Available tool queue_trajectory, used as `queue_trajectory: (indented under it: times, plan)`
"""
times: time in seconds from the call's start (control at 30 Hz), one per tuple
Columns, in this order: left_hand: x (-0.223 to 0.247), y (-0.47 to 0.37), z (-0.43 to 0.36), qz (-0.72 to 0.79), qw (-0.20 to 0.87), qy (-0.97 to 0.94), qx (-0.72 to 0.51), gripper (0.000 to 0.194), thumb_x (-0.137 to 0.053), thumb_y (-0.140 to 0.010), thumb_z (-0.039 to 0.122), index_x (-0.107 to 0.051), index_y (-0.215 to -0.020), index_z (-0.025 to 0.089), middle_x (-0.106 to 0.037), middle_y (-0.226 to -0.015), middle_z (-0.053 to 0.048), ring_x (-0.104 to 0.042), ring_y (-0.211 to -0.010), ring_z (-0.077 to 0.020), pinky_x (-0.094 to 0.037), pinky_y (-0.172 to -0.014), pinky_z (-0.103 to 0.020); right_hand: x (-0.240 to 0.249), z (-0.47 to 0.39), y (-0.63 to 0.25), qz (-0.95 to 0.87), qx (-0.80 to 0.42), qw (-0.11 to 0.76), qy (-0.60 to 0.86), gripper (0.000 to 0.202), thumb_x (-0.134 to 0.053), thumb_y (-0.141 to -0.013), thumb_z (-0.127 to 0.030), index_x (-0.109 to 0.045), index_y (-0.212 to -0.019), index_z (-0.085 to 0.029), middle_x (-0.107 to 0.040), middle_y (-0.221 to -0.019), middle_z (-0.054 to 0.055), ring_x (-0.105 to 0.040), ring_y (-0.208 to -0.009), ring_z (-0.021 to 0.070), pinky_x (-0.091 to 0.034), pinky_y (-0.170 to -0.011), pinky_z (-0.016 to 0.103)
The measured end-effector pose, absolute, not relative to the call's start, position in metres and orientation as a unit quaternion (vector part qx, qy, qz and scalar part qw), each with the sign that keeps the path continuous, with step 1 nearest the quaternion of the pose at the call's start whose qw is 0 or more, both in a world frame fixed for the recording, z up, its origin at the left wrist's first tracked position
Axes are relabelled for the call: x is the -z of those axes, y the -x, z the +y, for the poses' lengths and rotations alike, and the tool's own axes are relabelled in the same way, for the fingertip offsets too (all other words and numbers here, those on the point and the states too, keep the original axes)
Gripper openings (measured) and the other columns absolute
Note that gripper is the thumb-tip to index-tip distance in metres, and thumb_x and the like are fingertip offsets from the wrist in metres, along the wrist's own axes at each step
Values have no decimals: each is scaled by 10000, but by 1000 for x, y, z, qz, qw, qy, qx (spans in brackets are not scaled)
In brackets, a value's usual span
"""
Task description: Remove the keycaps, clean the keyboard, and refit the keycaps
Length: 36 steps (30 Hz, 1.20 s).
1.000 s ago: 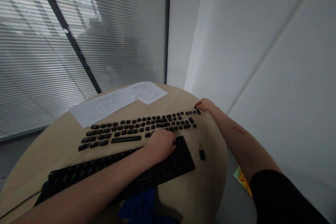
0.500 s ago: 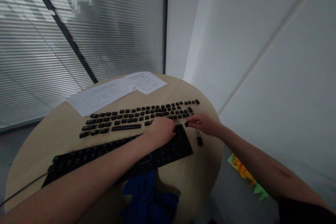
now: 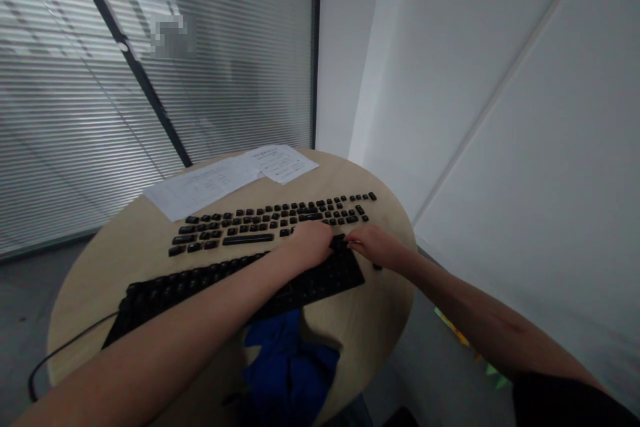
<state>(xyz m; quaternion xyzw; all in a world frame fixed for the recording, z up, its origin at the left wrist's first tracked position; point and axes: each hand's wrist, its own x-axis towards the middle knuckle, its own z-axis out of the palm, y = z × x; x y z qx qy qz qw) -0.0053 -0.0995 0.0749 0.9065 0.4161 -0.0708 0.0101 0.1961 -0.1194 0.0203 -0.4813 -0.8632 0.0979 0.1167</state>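
Note:
A black keyboard (image 3: 327, 285) lies slanted on the round table (image 3: 380, 320), partly covered by my left forearm. My left hand (image 3: 313, 243) rests at its far edge, toward the right, with the fingers curled under; whatever they hold is hidden. Close beside it, my right hand (image 3: 377, 245) pinches a small dark keycap (image 3: 341, 239) at the keyboard's far right corner. Beyond the keyboard, loose black keycaps (image 3: 240, 229) are laid out in rows, among them a long space bar (image 3: 249, 239).
Printed papers (image 3: 205, 188) lie at the table's far left. A blue cloth-like item (image 3: 290, 370) is at the near edge. A small black object (image 3: 377, 267) sits partly under my right wrist. The keyboard's cable (image 3: 70, 339) hangs over the left edge. A white wall (image 3: 500, 113) stands to the right.
My right hand has moved left with the keycap, from the bare table to the keyboard's far right corner. My left hand stays at the far edge. The view has shifted slightly.

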Motion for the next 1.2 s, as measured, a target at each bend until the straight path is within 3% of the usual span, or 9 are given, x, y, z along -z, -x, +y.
queue_trajectory:
  times: [0.17, 0.33, 0.47, 0.6, 0.77, 1.03, 1.1, 1.2]
  plan:
    - [-73, 26, -108, 374, 39, -925, 53, 286, -649, -870, 282, -772, -1125, 240, -776, -1039, -112, -715, -1038, -309, -555, -907, -412, -17, -118, -196, -857, -95, 124, 491, 203, -634, -941, -192, -784, -1078, -180, -789, -1061, 107, -726, -994, 245, -507, -900, 340]
    - [-80, 52, -119, 351, 56, -935, -13, 325, -650, -869, 275, -742, -1179, 237, -754, -1153, -85, -695, -1091, -269, -541, -949, -367, -12, -117, -200, -844, -103, 157, 503, 217, -622, -948, -213, -785, -1092, -209, -791, -1072, 89, -727, -998, 234, -517, -903, 335]
    - [-111, 101, -124, 434, 11, -896, -90, 347, -542, -937, 366, -740, -1189, 234, -748, -1192, -75, -700, -1066, -272, -537, -944, -392, -10, -118, -201, -835, -94, 159, 518, 211, -634, -939, -205, -790, -1081, -198, -790, -1083, 96, -727, -1007, 242, -520, -916, 343]
    - [-144, 171, -121, 562, 0, -818, -122, 384, -507, -937, 448, -764, -1149, 256, -785, -1058, -43, -717, -876, -235, -529, -848, -344, -11, -120, -199, -831, -91, 153, 526, 204, -651, -932, -209, -790, -1081, -190, -791, -1086, 96, -728, -1023, 245, -518, -937, 348]
    - [-166, 261, -105, 707, -74, -699, -75, 404, -544, -904, 523, -747, -1167, 293, -774, -982, 57, -681, -862, -179, -458, -813, -256, -22, -125, -187, -839, -61, 81, 534, 216, -613, -952, -200, -784, -1084, -194, -783, -1113, 95, -725, -1030, 240, -517, -939, 342]
    - [-159, 370, -89, 795, -89, -589, -114, 752, -308, -870, 761, -662, -1312, 266, -726, -1062, 81, -618, -981, -214, -423, -861, -300, -45, -132, -172, -841, -19, -8, 541, 212, -603, -942, -162, -792, -1035, -176, -788, -1046, 127, -732, -990, 264, -519, -877, 327]
    - [-148, 388, -84, 797, -69, -587, -124, 756, -311, -864, 772, -662, -1309, 270, -730, -1030, 84, -613, -945, -195, -419, -855, -304, -48, -132, -169, -839, -10, -27, 543, 215, -601, -942, -160, -792, -1037, -190, -791, -1033, 117, -734, -980, 255, -516, -864, 314]
    - [-129, 403, -75, 798, -58, -581, -149, 613, -442, -873, 681, -725, -1207, 252, -752, -897, 69, -619, -832, -146, -421, -810, -251, -49, -131, -165, -835, 6, -49, 547, 196, -617, -926, -155, -801, -981, -193, -792, -997, 122, -737, -958, 261, -516, -847, 317]
